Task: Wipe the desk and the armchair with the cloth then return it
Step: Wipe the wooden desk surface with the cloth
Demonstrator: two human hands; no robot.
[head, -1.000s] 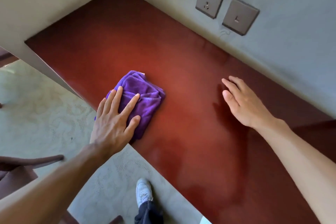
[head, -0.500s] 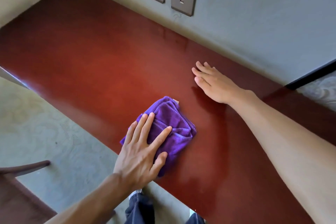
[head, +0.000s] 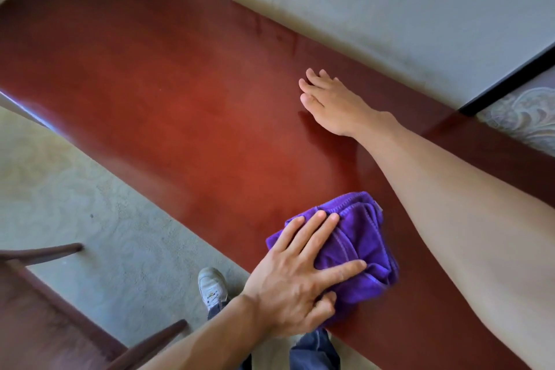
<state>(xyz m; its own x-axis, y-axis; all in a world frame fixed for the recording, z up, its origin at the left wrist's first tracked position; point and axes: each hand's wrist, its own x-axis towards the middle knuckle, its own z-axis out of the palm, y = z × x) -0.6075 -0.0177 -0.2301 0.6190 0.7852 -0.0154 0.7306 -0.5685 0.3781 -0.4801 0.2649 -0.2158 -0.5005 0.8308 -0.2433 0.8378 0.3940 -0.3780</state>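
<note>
Pressing the purple cloth (head: 360, 249) onto the near edge of the worktop (head: 180, 99) with my left fingers (head: 312, 228) spread flat, right fingers (head: 313, 82) together, resting farther back; worktop wipe looks mid-pass, armchair (head: 45, 309) near left and cloth return not yet done.

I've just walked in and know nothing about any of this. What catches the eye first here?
The bright purple cloth stands out most, pressed under the left hand at the near edge of a glossy red-brown desk. The right hand lies flat on the desk, closer to the wall. A dark wooden armchair sits at the lower left.
</note>
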